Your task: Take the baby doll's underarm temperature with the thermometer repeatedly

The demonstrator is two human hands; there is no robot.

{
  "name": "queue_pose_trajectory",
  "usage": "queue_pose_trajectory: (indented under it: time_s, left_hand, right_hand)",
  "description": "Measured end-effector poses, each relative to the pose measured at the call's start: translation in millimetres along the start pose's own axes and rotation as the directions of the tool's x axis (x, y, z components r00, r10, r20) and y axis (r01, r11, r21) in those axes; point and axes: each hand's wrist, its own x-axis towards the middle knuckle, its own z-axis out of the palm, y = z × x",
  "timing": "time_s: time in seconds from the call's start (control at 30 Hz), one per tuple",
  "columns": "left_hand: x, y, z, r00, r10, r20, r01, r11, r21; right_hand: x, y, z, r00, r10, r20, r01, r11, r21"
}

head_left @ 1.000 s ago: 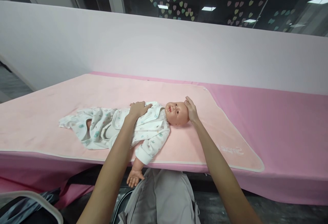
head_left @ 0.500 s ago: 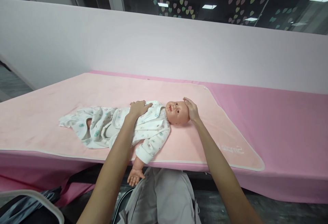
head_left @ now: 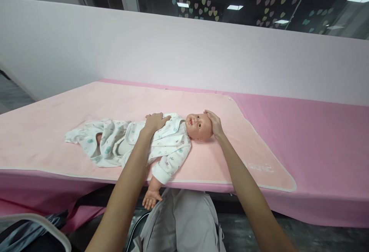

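A baby doll (head_left: 198,126) lies on its back across a peach mat (head_left: 72,102), its head toward the right. It wears a white printed baby outfit (head_left: 170,146), loose around the legs. My left hand (head_left: 156,122) rests flat on the doll's chest and belly, fingers extended over the cloth. Against the crown of the doll's head lies my right hand (head_left: 215,122), open, its palm and fingers touching the top. One doll arm hangs past the near edge of the mat; the other is mostly hidden behind my left hand.
The mat lies on a pink table cover (head_left: 325,140). A white wall panel (head_left: 184,56) stands behind the table, with dark glass bearing heart stickers above. Below the near edge are my grey trousers (head_left: 190,221) and, at lower left, a curved chair frame (head_left: 43,221).
Both hands stay on the doll in the same places. Only a very slight shift of the whole view shows.
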Motion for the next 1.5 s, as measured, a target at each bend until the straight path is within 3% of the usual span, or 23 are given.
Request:
queue_pose_trajectory:
  time_s: [0.17, 0.4, 0.67, 0.9, 1.2, 1.4, 1.5]
  left_hand:
    - [0.4, 0.1, -0.9, 1.0, -0.004, 0.011, 0.004, 1.0, 0.003]
    - [-0.5, 0.9, -1.7, 1.0, -0.007, 0.01, 0.007, 1.0, 0.007]
    - [-1.4, 2.1, -3.2, 1.0, -0.016, 0.017, 0.016, 1.0, 0.012]
    - [-0.4, 1.1, -2.0, 1.0, -0.013, 0.013, 0.013, 1.0, 0.018]
    - [-0.2, 1.1, -2.2, 1.0, -0.013, 0.018, 0.013, 1.0, 0.013]
    - [0.2, 0.6, -1.6, 1.0, -0.01, 0.01, 0.01, 1.0, 0.003]
    - [0.0, 0.4, -1.4, 1.0, -0.01, 0.007, 0.01, 1.0, 0.0]
  right_hand:
    - [2.9, 3.7, -0.7, 0.998, -0.013, -0.065, 0.01, 0.999, -0.05]
    - [-2.4, -4.3, -0.2, 0.998, 0.037, 0.057, -0.037, 0.999, -0.007]
    - [2.7, 2.7, -1.1, 0.998, -0.023, -0.062, 0.019, 0.998, -0.065]
    - [-1.5, -4.8, -0.4, 0.998, 0.028, 0.058, -0.026, 0.999, -0.021]
    - [4.6, 3.9, -2.9, 0.998, -0.026, -0.054, 0.02, 0.994, -0.112]
    - [3.2, -0.5, -2.9, 0.998, 0.003, 0.06, 0.001, 0.998, -0.062]
    - [3.7, -0.2, -3.0, 0.999, -0.006, 0.051, 0.009, 0.998, -0.059]
